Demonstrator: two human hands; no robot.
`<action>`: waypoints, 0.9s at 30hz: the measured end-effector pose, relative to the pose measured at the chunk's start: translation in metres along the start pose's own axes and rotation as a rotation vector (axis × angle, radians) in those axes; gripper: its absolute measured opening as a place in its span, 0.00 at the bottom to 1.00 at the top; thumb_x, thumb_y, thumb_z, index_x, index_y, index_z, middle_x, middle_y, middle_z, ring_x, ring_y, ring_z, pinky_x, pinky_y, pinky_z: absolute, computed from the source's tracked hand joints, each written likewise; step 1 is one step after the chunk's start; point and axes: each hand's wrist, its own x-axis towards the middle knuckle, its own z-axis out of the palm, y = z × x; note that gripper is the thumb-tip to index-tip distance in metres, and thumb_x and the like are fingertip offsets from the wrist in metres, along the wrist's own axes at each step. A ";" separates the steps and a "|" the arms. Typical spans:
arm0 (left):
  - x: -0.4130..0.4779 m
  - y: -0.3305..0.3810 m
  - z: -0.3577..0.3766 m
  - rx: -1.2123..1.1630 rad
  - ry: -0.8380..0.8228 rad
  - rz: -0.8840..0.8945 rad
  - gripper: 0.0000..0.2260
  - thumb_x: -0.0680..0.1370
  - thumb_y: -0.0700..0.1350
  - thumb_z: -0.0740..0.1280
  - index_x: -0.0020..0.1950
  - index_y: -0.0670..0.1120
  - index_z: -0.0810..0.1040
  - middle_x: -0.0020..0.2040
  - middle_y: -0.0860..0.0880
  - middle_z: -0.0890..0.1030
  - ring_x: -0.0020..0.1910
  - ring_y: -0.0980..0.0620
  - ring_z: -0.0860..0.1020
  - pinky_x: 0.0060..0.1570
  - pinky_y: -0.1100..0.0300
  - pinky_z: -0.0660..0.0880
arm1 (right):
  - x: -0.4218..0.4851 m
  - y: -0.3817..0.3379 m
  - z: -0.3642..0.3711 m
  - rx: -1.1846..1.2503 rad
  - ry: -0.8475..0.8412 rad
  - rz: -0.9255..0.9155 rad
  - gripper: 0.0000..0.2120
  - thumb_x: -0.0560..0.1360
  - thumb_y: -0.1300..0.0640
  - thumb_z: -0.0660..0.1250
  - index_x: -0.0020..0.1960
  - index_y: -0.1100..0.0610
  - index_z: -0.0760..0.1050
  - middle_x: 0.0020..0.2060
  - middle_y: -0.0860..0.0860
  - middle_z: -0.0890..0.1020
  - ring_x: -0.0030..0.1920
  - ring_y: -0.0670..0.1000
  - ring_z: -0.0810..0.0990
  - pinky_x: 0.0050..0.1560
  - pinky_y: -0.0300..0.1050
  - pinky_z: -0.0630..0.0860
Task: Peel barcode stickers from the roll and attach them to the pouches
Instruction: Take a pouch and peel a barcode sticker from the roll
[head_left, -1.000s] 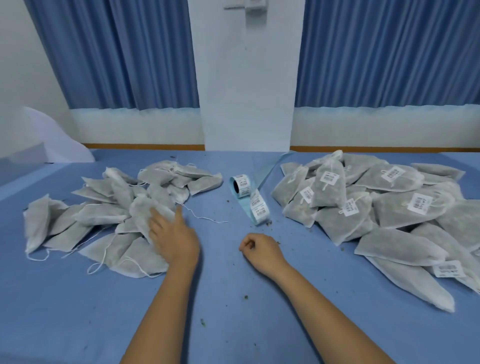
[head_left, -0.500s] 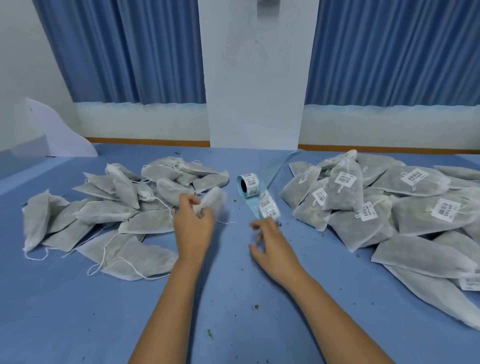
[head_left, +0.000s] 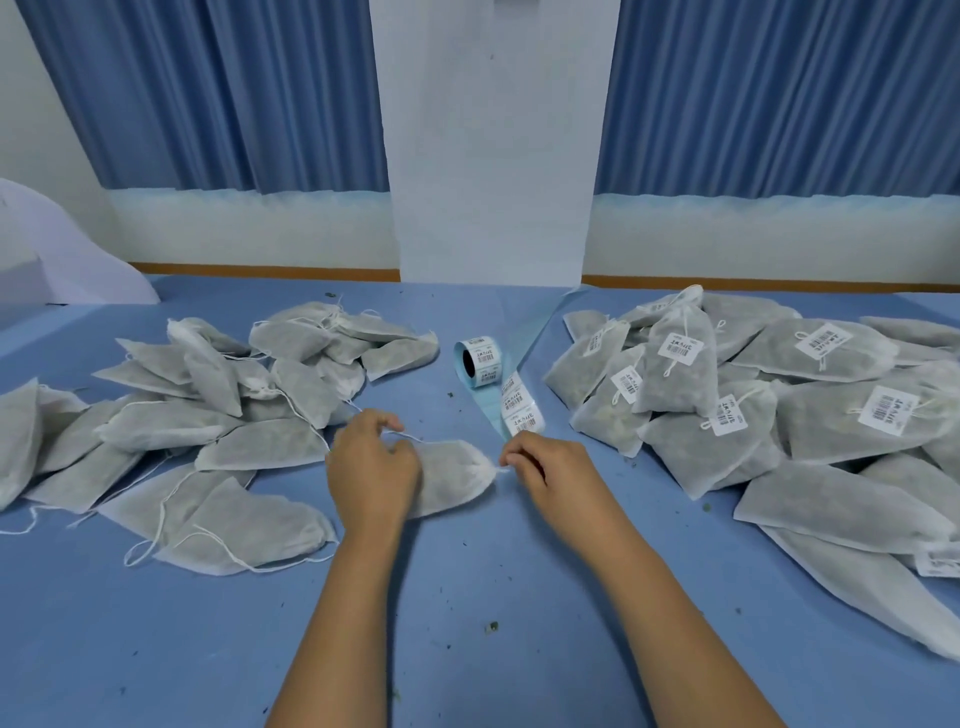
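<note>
A grey fabric pouch (head_left: 453, 480) lies flat on the blue table in front of me. My left hand (head_left: 371, 467) rests on its left end and holds it down. My right hand (head_left: 545, 465) pinches the pouch's gathered right tip between thumb and fingers. Just behind my right hand, the sticker roll (head_left: 478, 360) stands on its side, and its blue liner strip with barcode stickers (head_left: 521, 410) trails toward me. A pile of unlabelled pouches (head_left: 208, 415) lies at the left. A pile of pouches bearing barcode stickers (head_left: 753, 395) lies at the right.
The blue table (head_left: 467, 649) carries small dark crumbs near me. Loose drawstrings (head_left: 156, 540) trail from the left pile. A white sheet (head_left: 78, 249) leans at the far left. A white pillar (head_left: 493, 156) and blue curtains stand behind the table's far edge.
My left hand lifted a pouch out of the left pile, carried it to the middle and laid it flat. My right hand moved forward from a loose fist and took the pouch's tip.
</note>
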 end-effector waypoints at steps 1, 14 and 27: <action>-0.004 0.001 0.003 0.008 -0.022 0.180 0.10 0.71 0.33 0.64 0.47 0.45 0.78 0.52 0.51 0.81 0.54 0.48 0.75 0.59 0.52 0.68 | 0.000 -0.001 0.000 0.002 -0.002 0.001 0.07 0.78 0.64 0.61 0.47 0.61 0.78 0.30 0.40 0.72 0.31 0.39 0.70 0.36 0.32 0.64; -0.028 0.020 0.016 -0.278 -0.526 0.352 0.10 0.76 0.42 0.70 0.36 0.53 0.78 0.29 0.61 0.77 0.30 0.63 0.73 0.35 0.72 0.67 | -0.003 0.004 -0.019 0.042 0.173 -0.098 0.05 0.77 0.66 0.63 0.43 0.62 0.77 0.31 0.45 0.75 0.33 0.43 0.72 0.36 0.31 0.66; -0.029 0.021 -0.001 -0.810 -0.753 0.124 0.08 0.73 0.44 0.68 0.46 0.45 0.86 0.30 0.56 0.81 0.22 0.58 0.58 0.25 0.66 0.57 | -0.002 0.003 -0.015 0.335 0.250 0.199 0.05 0.71 0.64 0.70 0.36 0.59 0.81 0.27 0.44 0.79 0.29 0.38 0.75 0.34 0.27 0.68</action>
